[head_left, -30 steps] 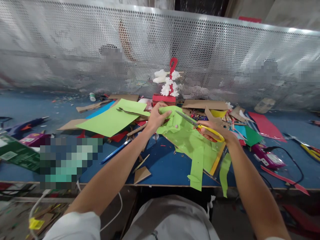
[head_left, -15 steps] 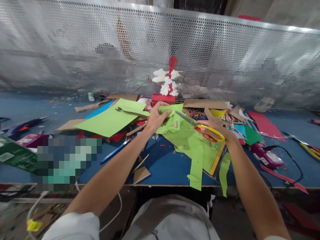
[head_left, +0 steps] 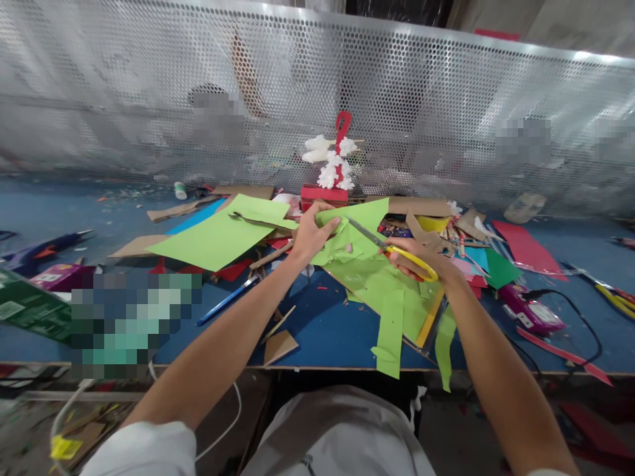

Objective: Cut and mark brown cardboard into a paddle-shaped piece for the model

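Note:
Pinched in my left hand (head_left: 313, 233) is a piece of light green paper (head_left: 370, 213), held above the middle of the table. My right hand (head_left: 414, 256) is closed round the handles of yellow-handled scissors (head_left: 415, 262). Their blades point up and left, with the tips by the held paper, close to my left fingers. Beneath both hands lie green paper scraps (head_left: 362, 274) and a long green strip (head_left: 391, 324). A larger green sheet (head_left: 213, 235) rests to the left of my left hand.
A red stand with white flower shapes (head_left: 333, 168) rises behind my hands, before a perforated metal screen (head_left: 149, 86). A blue cutter (head_left: 225, 301) lies at left, a purple box (head_left: 530, 311) with a cable at right. Cardboard pieces (head_left: 409, 205) line the back.
The scissors and my right hand have shifted slightly left and down. More of the held green paper now spreads out to the right behind the blades. My left hand stays almost in place.

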Motion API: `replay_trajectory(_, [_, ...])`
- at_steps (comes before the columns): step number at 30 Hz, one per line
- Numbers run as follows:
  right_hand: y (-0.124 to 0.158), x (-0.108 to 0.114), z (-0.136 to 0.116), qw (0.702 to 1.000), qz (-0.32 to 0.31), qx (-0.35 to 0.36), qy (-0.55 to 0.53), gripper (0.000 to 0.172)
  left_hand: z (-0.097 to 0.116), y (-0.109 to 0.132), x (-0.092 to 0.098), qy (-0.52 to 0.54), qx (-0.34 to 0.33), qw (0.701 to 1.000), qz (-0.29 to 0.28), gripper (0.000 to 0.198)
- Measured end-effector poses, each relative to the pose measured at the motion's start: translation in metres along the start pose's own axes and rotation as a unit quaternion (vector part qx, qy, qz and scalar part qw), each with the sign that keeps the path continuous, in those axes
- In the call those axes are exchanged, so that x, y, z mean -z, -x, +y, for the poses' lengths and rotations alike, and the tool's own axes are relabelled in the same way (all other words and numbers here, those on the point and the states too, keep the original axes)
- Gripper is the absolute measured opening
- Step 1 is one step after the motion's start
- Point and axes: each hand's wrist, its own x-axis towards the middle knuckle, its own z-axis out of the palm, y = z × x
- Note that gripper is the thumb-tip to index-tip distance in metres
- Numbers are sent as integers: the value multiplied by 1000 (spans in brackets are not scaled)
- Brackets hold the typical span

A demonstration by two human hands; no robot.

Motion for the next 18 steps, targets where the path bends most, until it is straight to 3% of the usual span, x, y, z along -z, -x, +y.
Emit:
replay_trajectory(6, [-3, -8, 0, 999, 20, -29, -32, 54, 0, 1, -1, -5, 6, 1000, 1, 33])
replay_trajectory(18, [-12, -8, 14, 999, 35, -12, -32, 57, -4, 0, 0, -7, 14, 1000, 10, 31])
